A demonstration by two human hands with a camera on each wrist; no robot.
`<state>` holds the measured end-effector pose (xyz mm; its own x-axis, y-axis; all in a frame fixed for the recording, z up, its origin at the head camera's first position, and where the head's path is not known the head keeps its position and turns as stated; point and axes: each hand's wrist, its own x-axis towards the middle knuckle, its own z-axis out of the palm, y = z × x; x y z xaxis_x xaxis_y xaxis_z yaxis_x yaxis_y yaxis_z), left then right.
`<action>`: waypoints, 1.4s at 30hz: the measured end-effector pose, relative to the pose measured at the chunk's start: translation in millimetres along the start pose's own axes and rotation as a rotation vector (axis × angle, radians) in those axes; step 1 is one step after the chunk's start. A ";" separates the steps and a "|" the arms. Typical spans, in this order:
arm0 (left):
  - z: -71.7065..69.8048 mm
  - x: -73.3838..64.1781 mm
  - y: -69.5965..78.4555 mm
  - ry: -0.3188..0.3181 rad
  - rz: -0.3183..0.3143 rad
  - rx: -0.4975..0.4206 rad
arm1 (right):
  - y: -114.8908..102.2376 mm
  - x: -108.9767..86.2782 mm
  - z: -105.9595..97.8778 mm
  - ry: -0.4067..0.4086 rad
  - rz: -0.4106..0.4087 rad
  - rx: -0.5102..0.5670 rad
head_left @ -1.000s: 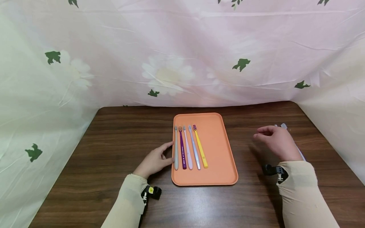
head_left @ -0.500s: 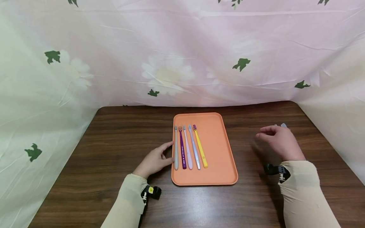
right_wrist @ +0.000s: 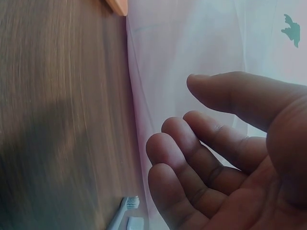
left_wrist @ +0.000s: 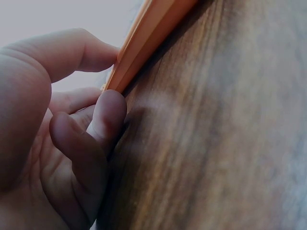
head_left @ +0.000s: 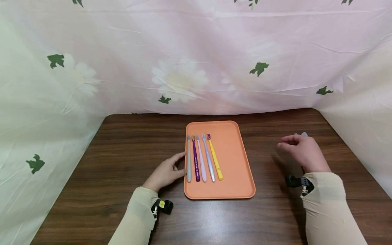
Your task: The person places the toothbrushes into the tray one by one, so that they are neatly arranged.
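An orange tray [head_left: 235,163] lies on the table with several toothbrushes side by side in its left half. From the left they are a grey-green toothbrush [head_left: 189,166], a purple toothbrush [head_left: 195,163], a pink toothbrush [head_left: 202,166], a light-blue toothbrush [head_left: 209,161] and a yellow toothbrush [head_left: 216,161]. My left hand [head_left: 166,173] touches the tray's left edge with thumb and fingertips. Right of the tray my right hand [head_left: 303,154] hovers over the table, fingers loosely bent around nothing. Below it, a pale toothbrush [right_wrist: 125,207] shows beside another pale head [right_wrist: 135,223], both mostly hidden.
The dark wooden table [head_left: 122,153] reaches back to a pink floral cloth [head_left: 180,61]. More cloth hangs at both sides. Black wrist mounts [head_left: 165,207] sit below each hand.
My right hand has drifted slightly to the right, covering more of the toothbrushes beneath it. The left hand, the tray and its toothbrushes stay where they were.
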<state>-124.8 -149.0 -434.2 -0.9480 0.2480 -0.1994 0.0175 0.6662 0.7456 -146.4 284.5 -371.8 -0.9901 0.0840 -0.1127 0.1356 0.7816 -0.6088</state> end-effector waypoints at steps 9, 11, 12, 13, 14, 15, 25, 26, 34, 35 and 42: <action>-0.3 -0.4 -0.4 -0.002 -0.002 0.000 | 2.1 0.4 -1.3 -0.005 0.022 0.001; -0.2 -0.4 -0.2 -0.002 -0.006 0.000 | 2.8 0.6 -1.6 -0.003 0.025 -0.004; -0.2 -0.4 0.0 -0.003 -0.006 0.000 | 3.0 0.6 -1.9 -0.003 0.027 -0.003; -0.2 -0.4 0.1 -0.004 -0.006 0.000 | 3.6 0.8 -2.2 -0.002 0.025 -0.005; -0.2 -0.3 0.2 -0.005 -0.006 0.000 | 3.8 0.7 -2.5 -0.003 0.026 -0.004; -0.2 -0.3 0.3 -0.006 -0.005 -0.001 | 4.2 0.7 -2.9 -0.004 0.028 -0.003; -0.2 0.5 0.9 -0.005 -0.009 -0.003 | 6.7 0.6 -4.8 0.007 0.032 0.002; -0.1 0.6 1.0 -0.004 -0.010 -0.004 | 6.9 0.7 -4.7 0.009 0.035 0.005; 0.3 -0.2 0.7 -0.005 -0.017 -0.008 | 9.8 0.4 -5.0 0.018 0.042 0.029; 0.3 -0.3 0.8 -0.005 -0.017 -0.007 | 10.2 0.3 -5.2 0.020 0.040 0.029; -0.4 -0.6 2.4 -0.004 -0.011 0.001 | 12.2 0.0 -7.0 0.028 0.030 0.036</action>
<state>-124.3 -147.8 -432.1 -0.9468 0.2435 -0.2103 0.0073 0.6697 0.7426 -145.0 298.3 -373.8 -0.9861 0.1247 -0.1097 0.1660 0.7558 -0.6334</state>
